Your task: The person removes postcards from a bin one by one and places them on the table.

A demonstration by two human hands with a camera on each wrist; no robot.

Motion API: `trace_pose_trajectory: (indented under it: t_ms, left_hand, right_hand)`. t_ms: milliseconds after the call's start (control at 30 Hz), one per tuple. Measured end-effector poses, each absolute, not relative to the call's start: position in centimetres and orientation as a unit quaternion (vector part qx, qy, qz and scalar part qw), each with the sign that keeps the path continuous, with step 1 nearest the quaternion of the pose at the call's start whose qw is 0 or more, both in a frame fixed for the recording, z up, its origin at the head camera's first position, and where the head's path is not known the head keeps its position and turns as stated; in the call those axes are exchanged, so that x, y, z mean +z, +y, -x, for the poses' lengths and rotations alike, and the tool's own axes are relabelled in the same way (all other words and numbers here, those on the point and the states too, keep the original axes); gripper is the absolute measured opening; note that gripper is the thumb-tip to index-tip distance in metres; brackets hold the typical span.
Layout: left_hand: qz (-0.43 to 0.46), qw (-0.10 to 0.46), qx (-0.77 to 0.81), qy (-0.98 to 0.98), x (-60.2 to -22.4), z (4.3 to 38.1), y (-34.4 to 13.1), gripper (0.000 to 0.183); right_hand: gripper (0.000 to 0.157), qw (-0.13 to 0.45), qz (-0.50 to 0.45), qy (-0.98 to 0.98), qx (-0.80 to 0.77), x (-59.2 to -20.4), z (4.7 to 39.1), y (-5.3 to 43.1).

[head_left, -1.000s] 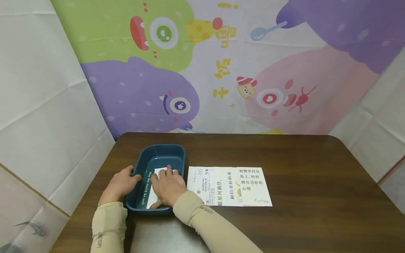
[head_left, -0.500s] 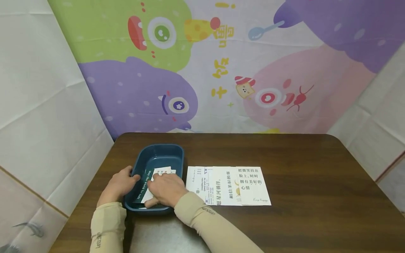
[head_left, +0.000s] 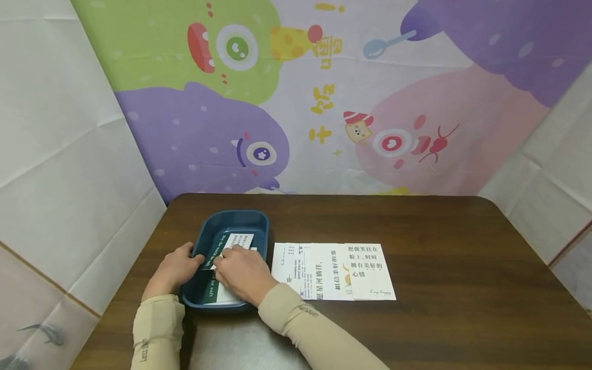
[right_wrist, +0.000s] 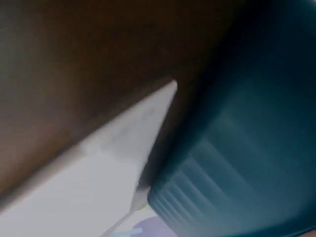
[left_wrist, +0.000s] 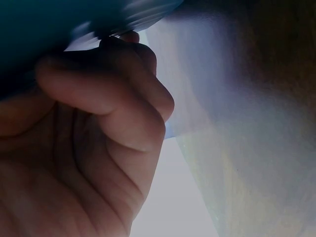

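Observation:
A deep blue tray (head_left: 233, 220) stands at the table's left, holding printed cards. My left hand (head_left: 173, 270) grips its left side, thumb at the rim; in the left wrist view the curled fingers of the left hand (left_wrist: 108, 113) lie against the tray (left_wrist: 39, 29). Inside, my right hand (head_left: 245, 272) pinches a green-and-white card (head_left: 240, 239) by its near part, the fingers hiding some of it. Another green-and-white card (head_left: 226, 297) lies beneath, nearer me. The right wrist view shows only the tray's ribbed outer wall (right_wrist: 237, 163), not the right hand.
Right of the tray, several white printed cards (head_left: 368, 272) lie overlapping in a row on the brown wooden table (head_left: 453, 267). A greyish flat patch (head_left: 245, 341) lies in front of the tray. A cartoon-printed cloth (head_left: 314, 169) hangs behind the table.
The right hand has gone from lying flat on the cards to pinching the top one. That card has shifted away from me, uncovering another beneath. The left hand stays on the tray.

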State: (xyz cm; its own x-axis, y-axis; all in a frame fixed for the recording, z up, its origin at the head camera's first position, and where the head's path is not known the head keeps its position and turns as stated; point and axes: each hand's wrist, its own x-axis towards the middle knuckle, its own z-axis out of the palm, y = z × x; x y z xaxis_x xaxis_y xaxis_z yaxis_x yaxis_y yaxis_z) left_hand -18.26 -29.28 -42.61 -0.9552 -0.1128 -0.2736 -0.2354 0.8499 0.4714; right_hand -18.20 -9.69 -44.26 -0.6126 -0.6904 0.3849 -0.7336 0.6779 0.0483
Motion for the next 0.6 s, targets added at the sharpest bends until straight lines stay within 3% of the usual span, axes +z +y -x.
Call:
trace_pose_trajectory:
  t_ms: [467, 600]
  left_hand:
    - [0.111, 0.145, 0.273, 0.945, -42.9, 18.32, -29.32, 0.053]
    - [0.115, 0.147, 0.272, 0.944, -42.79, 18.28, -29.23, 0.054]
  right_hand:
    - [0.037, 0.168, -0.309, -0.925, 0.147, -44.39, 18.32, -9.37]
    - [0.049, 0.155, -0.288, -0.93, 0.166, -44.3, 18.35, -9.4]
